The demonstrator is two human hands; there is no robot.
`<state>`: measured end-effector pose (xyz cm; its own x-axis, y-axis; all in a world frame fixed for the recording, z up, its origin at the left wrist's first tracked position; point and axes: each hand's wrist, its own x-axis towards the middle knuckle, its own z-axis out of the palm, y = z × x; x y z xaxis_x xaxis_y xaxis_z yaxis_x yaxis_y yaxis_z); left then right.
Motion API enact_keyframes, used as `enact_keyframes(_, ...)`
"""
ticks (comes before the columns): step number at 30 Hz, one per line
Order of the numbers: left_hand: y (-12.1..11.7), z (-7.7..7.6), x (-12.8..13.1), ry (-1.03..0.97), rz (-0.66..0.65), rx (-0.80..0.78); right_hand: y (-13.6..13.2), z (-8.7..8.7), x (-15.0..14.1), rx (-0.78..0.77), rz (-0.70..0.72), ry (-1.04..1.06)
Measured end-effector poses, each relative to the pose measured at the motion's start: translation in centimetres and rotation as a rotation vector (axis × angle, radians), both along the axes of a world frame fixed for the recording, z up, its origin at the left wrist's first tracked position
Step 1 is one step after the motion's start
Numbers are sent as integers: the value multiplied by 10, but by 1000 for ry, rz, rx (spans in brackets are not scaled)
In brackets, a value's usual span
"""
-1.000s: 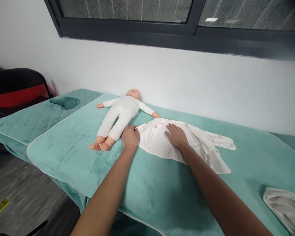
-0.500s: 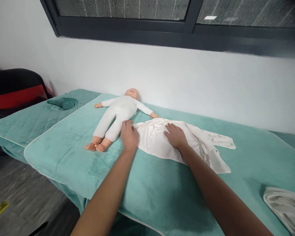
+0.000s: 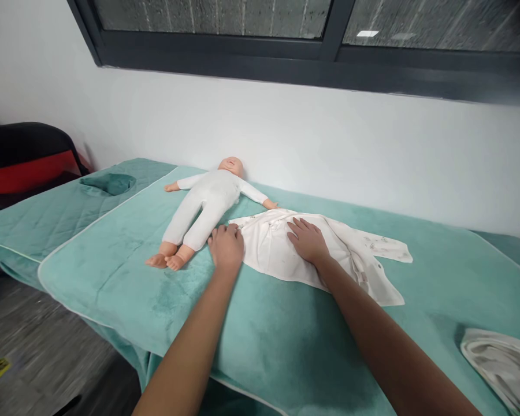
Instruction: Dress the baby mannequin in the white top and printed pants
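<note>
Garment [image 3: 277, 248]: a small white baby suit lying flat on the teal towel [image 3: 125, 271], in the head view, with both hands on it. The right hand [image 3: 305, 240] lies spread, palm down, pressing on its middle. The left hand [image 3: 226, 245] sits at its left edge, fingers curled; it seems to nip the hem, though I cannot tell for sure. The cloth looks thin, soft and light; it would likely crease and slide on the plush towel unless pinned, and nothing about it is fragile. Good places to take hold are probably the hem by the left hand or the sleeves trailing off beyond the right forearm. Just beyond the left hand lies a doll [image 3: 205, 202] on its back, its legs near the knuckles, its arm close to the garment's far edge. Far to the right of the right arm sits a crumpled cloth [image 3: 500, 364]. The towel covers a quilted padded table [image 3: 34, 219] against a white wall [image 3: 329, 144] under a dark window [image 3: 329, 46]. Left of the left hand, a black-and-red bag [image 3: 21, 156].
</note>
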<state>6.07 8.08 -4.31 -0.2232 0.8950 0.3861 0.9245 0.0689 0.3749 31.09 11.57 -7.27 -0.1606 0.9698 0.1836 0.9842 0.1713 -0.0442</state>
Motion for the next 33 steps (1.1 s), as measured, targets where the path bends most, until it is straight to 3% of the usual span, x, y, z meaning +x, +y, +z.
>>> enact_keyframes(8, 9, -4, -8, -280, -88, 128, 0, 1, -1, -33, 60, -33)
enact_keyframes(16, 8, -3, -2, -146, -34, 52, 4, 0, -3, -27, 193, -61)
enact_keyframes(22, 6, -3, 0, -113, -105, 282, 6, 0, -5, -25, 336, -35)
enact_keyframes(25, 1, -1, 3, -10, -162, 312, 0, 1, -7, -26, 354, -27)
enact_keyframes(27, -8, 2, 7, 70, -273, 335, -5, 2, -9, -24, 356, -17)
enact_keyframes(31, -33, 6, 19, 227, -779, 301, -13, 5, -11, -28, 360, 23)
enact_keyframes(33, -42, 7, 24, 265, -944, 222, -15, 8, -12, -33, 358, 43)
